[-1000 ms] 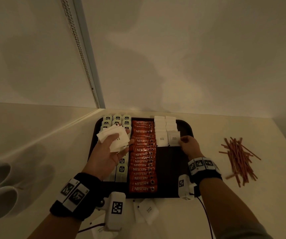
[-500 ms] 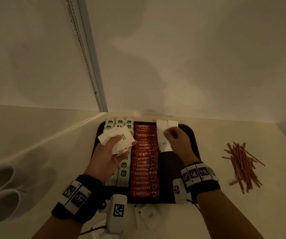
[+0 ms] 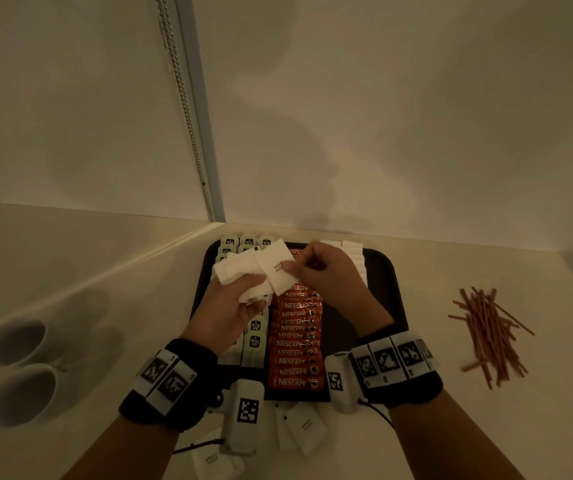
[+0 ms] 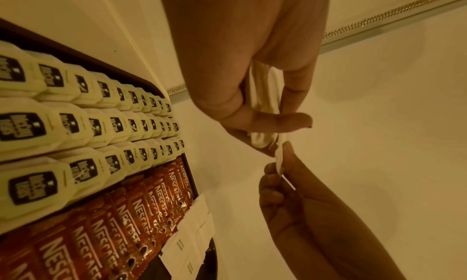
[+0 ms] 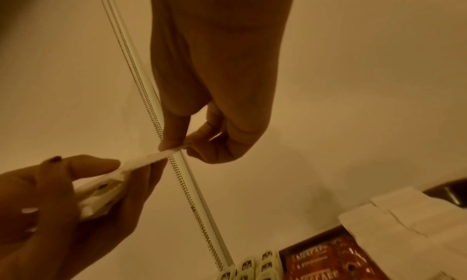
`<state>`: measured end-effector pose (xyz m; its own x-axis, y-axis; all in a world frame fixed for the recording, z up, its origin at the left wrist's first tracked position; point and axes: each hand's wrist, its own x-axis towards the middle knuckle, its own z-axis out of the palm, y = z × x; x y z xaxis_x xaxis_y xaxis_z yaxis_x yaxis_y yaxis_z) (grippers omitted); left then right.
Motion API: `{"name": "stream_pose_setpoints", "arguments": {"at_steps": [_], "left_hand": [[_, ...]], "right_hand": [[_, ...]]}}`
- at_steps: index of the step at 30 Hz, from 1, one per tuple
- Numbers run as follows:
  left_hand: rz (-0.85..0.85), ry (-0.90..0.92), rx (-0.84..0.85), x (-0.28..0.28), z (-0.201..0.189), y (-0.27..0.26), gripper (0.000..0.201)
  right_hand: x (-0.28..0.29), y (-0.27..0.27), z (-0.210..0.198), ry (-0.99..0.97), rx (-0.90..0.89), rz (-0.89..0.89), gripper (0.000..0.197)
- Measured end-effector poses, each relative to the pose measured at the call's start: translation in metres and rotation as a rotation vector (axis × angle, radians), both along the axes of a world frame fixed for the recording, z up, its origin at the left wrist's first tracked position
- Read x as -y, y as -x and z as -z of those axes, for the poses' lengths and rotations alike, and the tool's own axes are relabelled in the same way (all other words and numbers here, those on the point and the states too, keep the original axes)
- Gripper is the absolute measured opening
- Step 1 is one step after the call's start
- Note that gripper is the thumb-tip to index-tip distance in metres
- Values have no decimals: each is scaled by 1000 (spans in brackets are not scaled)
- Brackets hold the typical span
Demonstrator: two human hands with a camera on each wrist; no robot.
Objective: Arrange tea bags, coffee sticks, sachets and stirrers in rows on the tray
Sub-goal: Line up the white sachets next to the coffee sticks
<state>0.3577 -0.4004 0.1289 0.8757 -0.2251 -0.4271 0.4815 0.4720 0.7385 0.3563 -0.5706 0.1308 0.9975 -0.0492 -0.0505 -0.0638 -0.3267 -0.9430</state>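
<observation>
Sachet row under way: above the tray (image 3: 401, 289), left hand (image 3: 224, 315) clutches a sachet stack (image 3: 240, 275), right hand (image 3: 330, 277) pinches the top sachet (image 3: 278, 271); next, lay it in the white row.

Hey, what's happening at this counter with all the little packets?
A person is laying out drink supplies in rows on a dark tray. The left hand holds a small stack of white sugar sachets above the tray, and the right hand pinches the top sachet. Tea bags and coffee sticks already lie in rows, with some sachets laid beside them. The stirrers lie in a loose pile on the counter, to the right of the tray.
</observation>
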Motion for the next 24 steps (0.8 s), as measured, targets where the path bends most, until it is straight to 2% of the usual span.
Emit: {"name": "stream_pose_setpoints", "arguments": {"at_steps": [8, 11, 14, 15, 19, 24], "left_hand": [[-12, -61, 103, 2, 1, -2, 25], [-12, -35, 115, 0, 2, -1, 25], [-19, 12, 113, -4, 3, 0, 26], [-19, 28, 109, -5, 4, 0, 26], [-39, 43, 96, -13, 10, -1, 26], [-56, 70, 80, -16, 13, -2, 25]], "right_hand": [[-7, 15, 11, -278, -134, 58, 15], [-5, 19, 10, -342, -137, 51, 11], [11, 18, 12, -469, -128, 126, 13], [20, 17, 15, -467, -121, 173, 14], [58, 13, 48, -228, -129, 351, 16], [86, 21, 106, 32, -319, 459, 22]]}}
